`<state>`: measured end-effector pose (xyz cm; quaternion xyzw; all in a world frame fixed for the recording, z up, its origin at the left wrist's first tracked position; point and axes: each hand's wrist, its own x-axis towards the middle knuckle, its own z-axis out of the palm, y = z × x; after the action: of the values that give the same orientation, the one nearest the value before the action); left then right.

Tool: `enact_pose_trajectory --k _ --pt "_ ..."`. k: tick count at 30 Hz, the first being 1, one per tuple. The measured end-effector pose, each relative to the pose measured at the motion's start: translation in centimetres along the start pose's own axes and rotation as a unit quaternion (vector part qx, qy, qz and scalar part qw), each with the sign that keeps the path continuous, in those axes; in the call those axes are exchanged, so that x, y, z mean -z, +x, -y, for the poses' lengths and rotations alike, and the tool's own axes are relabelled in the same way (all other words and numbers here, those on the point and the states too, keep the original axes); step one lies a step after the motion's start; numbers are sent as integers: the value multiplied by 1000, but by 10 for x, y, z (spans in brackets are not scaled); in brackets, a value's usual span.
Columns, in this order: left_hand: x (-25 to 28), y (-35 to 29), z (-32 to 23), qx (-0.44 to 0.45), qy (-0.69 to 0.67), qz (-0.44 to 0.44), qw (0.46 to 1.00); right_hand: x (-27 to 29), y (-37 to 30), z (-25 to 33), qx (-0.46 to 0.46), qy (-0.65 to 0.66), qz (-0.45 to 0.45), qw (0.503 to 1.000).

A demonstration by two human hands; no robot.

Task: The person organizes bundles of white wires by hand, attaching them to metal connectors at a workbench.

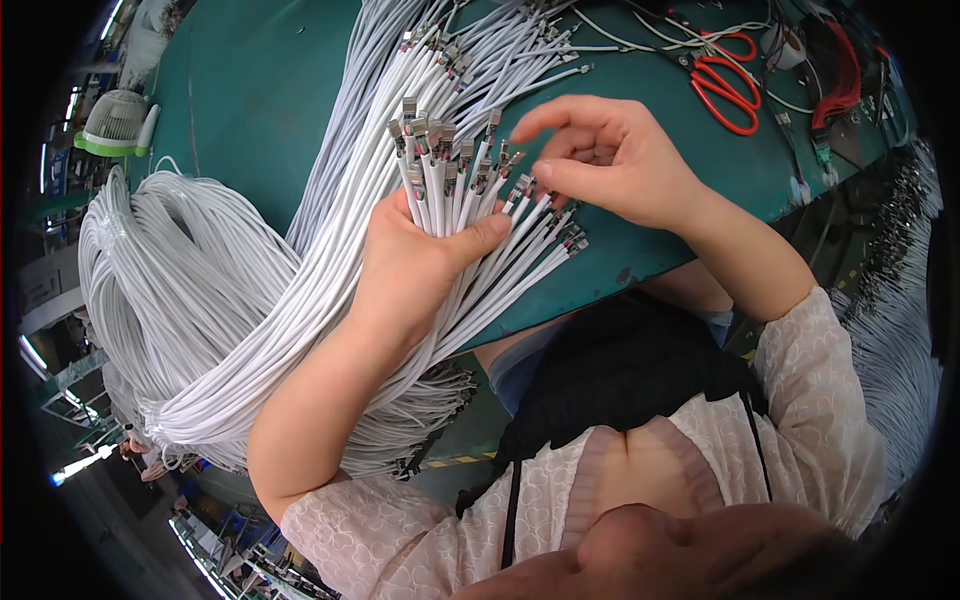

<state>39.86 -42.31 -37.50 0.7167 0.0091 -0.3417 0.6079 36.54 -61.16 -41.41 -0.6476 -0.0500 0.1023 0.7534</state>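
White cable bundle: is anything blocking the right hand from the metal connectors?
Nothing visible does. The right hand is right beside the metal connectors, though whether it touches one is unclear. The left hand grips the white cables below them.

Factory Workshop, Cable Work

One green tabletop (250,80), its worn edge showing, is carrying white cables (340,210) in bulk bundles, their ends bearing metal connectors (420,130). Red-handled scissors (727,95) are lying at the far side. Pale strands (890,350) are massing densely beyond the right edge. Tube lights (85,465) are glowing among cluttered surroundings at left. Yellow striping (460,461) is marking the floor (465,440).
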Motion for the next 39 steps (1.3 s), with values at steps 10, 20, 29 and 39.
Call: enact_pose_trajectory --k 10,20,29,39 --pt "1 0 -1 10 -37 21 999 -1 0 1 17 13 5 1000" --pt "7 3 7 12 19 16 1000 -1 0 3 -7 15 3 1000" --pt "-6 4 5 -44 -10 -17 999 -1 2 -1 9 31 5 999" --pt "5 6 12 -34 -35 -11 999 2 -1 3 -8 30 -29 999"
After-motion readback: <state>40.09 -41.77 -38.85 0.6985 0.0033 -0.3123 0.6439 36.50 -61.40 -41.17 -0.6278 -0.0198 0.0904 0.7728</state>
